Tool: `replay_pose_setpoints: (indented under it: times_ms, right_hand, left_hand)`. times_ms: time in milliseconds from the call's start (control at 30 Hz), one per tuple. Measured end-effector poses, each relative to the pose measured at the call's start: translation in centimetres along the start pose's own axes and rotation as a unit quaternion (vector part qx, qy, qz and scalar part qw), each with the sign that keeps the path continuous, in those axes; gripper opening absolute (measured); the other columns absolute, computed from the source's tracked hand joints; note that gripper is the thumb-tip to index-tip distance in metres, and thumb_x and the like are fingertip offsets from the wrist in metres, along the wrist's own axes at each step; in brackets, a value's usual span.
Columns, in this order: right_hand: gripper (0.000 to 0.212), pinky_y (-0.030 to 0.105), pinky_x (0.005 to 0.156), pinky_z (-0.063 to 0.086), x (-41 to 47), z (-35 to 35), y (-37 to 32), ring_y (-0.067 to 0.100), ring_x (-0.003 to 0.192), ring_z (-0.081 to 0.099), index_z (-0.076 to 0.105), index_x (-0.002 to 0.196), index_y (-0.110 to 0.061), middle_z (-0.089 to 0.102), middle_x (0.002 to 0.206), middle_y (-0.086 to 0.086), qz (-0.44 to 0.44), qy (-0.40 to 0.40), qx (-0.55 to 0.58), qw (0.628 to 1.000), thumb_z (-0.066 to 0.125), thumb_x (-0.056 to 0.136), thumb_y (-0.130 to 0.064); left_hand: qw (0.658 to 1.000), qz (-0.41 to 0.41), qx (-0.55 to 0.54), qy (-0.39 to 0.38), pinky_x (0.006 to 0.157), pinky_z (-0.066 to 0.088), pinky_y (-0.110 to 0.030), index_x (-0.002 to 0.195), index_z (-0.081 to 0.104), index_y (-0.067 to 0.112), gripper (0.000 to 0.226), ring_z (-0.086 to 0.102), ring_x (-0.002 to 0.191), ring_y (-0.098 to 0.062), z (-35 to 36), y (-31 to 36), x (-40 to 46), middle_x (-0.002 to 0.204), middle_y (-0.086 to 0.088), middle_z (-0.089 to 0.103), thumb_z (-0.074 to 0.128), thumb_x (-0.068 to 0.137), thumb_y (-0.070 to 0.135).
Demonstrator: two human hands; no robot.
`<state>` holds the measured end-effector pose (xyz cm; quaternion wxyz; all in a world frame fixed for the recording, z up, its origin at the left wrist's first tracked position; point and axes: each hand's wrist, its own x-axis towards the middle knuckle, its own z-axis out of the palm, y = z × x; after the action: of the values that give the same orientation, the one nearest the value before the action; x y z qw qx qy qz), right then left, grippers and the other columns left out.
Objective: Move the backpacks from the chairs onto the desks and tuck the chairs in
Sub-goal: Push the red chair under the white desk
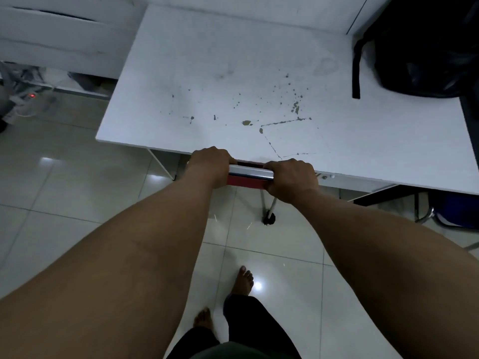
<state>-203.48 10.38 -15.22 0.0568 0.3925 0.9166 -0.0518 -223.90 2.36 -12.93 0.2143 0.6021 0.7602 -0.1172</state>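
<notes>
A red chair (246,181) with a chrome top rail stands pushed under the white desk (207,73); only its backrest top and one leg show below the desk's front edge. My left hand (211,163) grips the left end of the rail. My right hand (291,177) grips the right end. A black backpack (425,47) lies on the desk's far right corner, one strap hanging toward me. The desk surface is scratched and chipped near its middle.
A blue chair (451,211) stands partly under the desk at the right edge. A power strip (31,97) with a red light and cables lies on the tiled floor at the left. Another white desk (59,40) stands at the far left. My bare feet (242,279) are on the tiles below.
</notes>
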Motion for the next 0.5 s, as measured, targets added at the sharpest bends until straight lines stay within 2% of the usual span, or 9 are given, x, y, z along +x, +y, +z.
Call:
replay_pose_setpoints:
  times_ms: [100,233,333,433,500]
  right_hand:
    - [0.034,0.028,0.059,0.035,0.0,-0.4,-0.5,0.019,0.064,0.051,0.068,0.109,-0.038,0.068,0.080,-0.006,0.019,-0.034,0.022,0.999,0.063,0.077,-0.044]
    - [0.035,0.028,0.060,0.038,-0.5,-1.4,-0.6,0.019,0.068,0.052,0.066,0.113,-0.037,0.065,0.085,-0.005,0.032,-0.097,0.048,0.994,0.064,0.079,-0.035]
    - [0.038,0.028,0.063,0.041,-0.5,-2.1,-0.5,0.020,0.076,0.055,0.064,0.120,-0.034,0.067,0.097,0.000,0.029,-0.154,0.088,0.984,0.063,0.083,-0.028]
    - [0.036,0.032,0.073,0.050,0.2,-3.7,-0.9,0.023,0.089,0.062,0.064,0.121,-0.026,0.067,0.106,0.005,0.029,-0.231,0.106,0.967,0.063,0.085,-0.028]
    - [0.035,0.031,0.073,0.048,0.6,-4.9,-1.4,0.024,0.086,0.061,0.065,0.116,-0.021,0.068,0.105,0.008,0.043,-0.263,0.098,0.959,0.064,0.083,-0.029]
  left_hand:
    - [0.999,-0.026,0.005,-0.028,0.071,0.044,-0.031,0.128,0.062,0.038,0.052,0.062,0.094,-0.022,-0.4,0.5,-0.3,0.105,-0.001,0.065,0.063,0.082,0.013]
    - [0.998,-0.044,0.000,-0.040,0.076,0.046,-0.031,0.128,0.061,0.032,0.044,0.062,0.103,-0.022,-0.7,1.3,-1.3,0.114,-0.001,0.065,0.065,0.086,0.020]
    - [0.997,-0.050,-0.010,-0.054,0.078,0.048,-0.031,0.126,0.061,0.026,0.039,0.062,0.104,-0.023,-0.8,1.6,-1.9,0.116,-0.003,0.064,0.063,0.087,0.026]
    - [0.995,-0.050,-0.030,-0.087,0.088,0.053,-0.035,0.132,0.059,0.023,0.047,0.060,0.108,-0.024,-2.1,1.3,-2.1,0.122,-0.004,0.062,0.066,0.086,0.033]
    - [0.992,-0.046,-0.041,-0.107,0.094,0.051,-0.037,0.135,0.058,0.021,0.054,0.058,0.115,-0.025,-3.4,0.7,-2.3,0.130,-0.005,0.060,0.067,0.086,0.043]
